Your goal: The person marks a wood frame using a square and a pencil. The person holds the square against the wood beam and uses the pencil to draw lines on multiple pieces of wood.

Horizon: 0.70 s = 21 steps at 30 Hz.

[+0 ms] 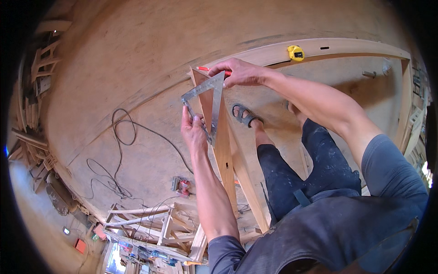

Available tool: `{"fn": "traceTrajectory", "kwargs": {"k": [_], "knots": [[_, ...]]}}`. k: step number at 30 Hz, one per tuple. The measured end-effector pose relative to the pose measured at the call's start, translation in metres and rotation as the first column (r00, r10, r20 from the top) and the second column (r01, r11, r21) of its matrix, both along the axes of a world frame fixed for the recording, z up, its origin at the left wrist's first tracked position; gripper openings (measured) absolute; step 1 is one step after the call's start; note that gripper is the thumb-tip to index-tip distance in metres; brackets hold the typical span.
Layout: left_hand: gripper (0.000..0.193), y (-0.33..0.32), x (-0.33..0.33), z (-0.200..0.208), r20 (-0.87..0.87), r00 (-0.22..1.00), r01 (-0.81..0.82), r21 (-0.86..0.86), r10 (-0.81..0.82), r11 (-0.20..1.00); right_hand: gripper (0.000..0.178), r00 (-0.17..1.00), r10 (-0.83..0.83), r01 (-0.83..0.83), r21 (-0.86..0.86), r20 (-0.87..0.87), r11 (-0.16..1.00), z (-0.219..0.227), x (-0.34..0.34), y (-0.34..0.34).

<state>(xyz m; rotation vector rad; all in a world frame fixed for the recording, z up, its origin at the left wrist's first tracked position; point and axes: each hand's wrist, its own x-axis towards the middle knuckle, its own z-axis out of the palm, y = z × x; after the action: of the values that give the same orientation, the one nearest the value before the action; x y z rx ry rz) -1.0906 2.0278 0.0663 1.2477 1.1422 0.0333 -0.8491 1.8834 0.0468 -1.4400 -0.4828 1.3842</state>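
A metal triangular set square (203,86) lies against the end of a long wooden board (223,157). My left hand (194,131) is closed on the square's left side, its fingers along the edge. At the board's far end, my right hand (242,73) grips a red pencil (202,68), whose red end shows left of the fingers. That hand is beside the square's upper right corner; whether the pencil touches the wood I cannot tell. A small dark slot is cut in the board nearer to me.
A yellow tape measure (295,53) rests on a long wooden beam (349,45) across the far right. Black cable (119,150) loops over the floor at left, near a red power tool (182,186). Wooden frames (155,221) stand at lower left. My sandalled foot (246,115) is right of the board.
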Motion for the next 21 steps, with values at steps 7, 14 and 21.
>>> {"fn": "traceTrajectory", "kwargs": {"k": [7,14,21], "knots": [[0.037,0.017,0.006,-0.007,0.051,0.99,0.131,-0.049,-0.129,0.99,0.043,0.989,-0.103,0.111,0.066,-0.107,0.992,-0.008,-0.007,0.011],[0.031,0.005,0.036,0.003,0.13,0.991,0.038,0.031,-0.042,0.999,0.041,0.97,-0.023,0.056,0.131,-0.243,0.99,0.005,0.003,0.007],[0.039,-0.018,0.057,0.022,0.158,0.982,0.093,0.086,-0.106,0.992,0.047,0.991,0.053,-0.038,0.121,-0.12,0.992,0.012,0.013,0.0]]}}
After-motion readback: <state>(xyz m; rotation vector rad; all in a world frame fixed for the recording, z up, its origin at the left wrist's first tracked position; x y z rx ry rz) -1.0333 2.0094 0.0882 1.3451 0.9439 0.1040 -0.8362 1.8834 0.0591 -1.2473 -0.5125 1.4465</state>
